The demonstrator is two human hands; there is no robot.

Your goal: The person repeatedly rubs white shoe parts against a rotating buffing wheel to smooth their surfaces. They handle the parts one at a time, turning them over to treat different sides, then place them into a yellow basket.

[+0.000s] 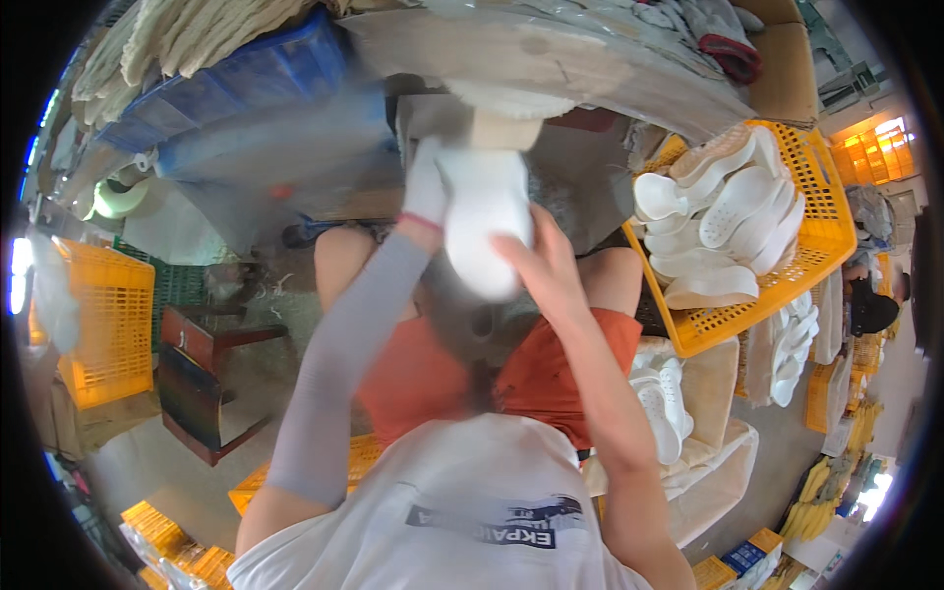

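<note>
A white shoe sole point(484, 221), smeared by motion, is held between my two hands in front of my knees. My left hand point(427, 185), in a white glove below which a grey sleeve covers the forearm, grips its upper left side. My bare right hand point(544, 264) holds the lower right side, with the thumb lying across the sole's face. Just beyond the sole's far end is a round white fuzzy wheel point(513, 96) with a pale block-like part point(504, 130) under it. Whether the sole touches that part is hidden by blur.
A yellow crate point(678, 329) full of white soles point(737, 208) stands at my right, with more white soles point(664, 418) in a sack below it. A blue bin point(236, 84) is at the far left. Left of my knee stand a dark stool point(202, 379) and another yellow crate point(106, 324).
</note>
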